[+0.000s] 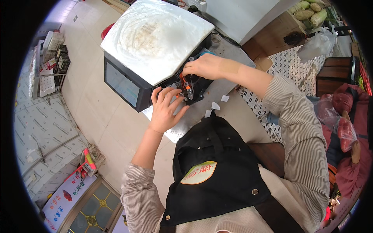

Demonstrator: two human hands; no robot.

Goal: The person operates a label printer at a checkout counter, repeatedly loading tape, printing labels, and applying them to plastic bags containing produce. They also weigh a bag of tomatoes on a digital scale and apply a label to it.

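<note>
A weighing scale with a worn white top plate and a screen on its side stands before me. Its printer compartment lies uncovered, showing black rollers, metal parts and an orange lever. My right hand reaches into the compartment's upper part with bent fingers, close to the orange piece; whether it grips anything is hidden. At the lower end of the compartment is my left hand, fingers spread, the tips near the casing and a small orange-tipped part. Nothing shows in its palm.
The scale rests on a metal table. Small white paper pieces sit by its near edge, above my black apron. A round cup stands behind. At right, a person in a red sleeve holds a plastic bag.
</note>
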